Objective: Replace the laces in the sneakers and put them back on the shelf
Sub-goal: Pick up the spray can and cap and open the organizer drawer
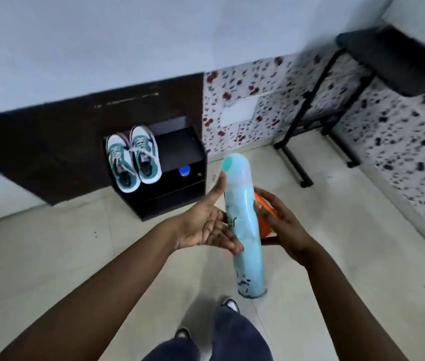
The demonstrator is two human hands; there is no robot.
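Observation:
A pair of white and teal sneakers, one (121,165) beside the other (145,157), stands laced on top of a low black shelf (177,149) against the wall. Nearer to me, a tall light-blue spray can (242,217) stands upright between my hands. My left hand (203,227) is palm up with straight fingers, its fingertips touching the can's side. My right hand (287,230) curls its fingers round an orange object (265,217) just behind the can. What bears the can's weight is hidden.
A small blue round thing (184,170) lies on the shelf's second level. A black metal-legged stand (394,58) is at the right by the patterned wall. My feet (229,304) are on the pale tiled floor (76,256).

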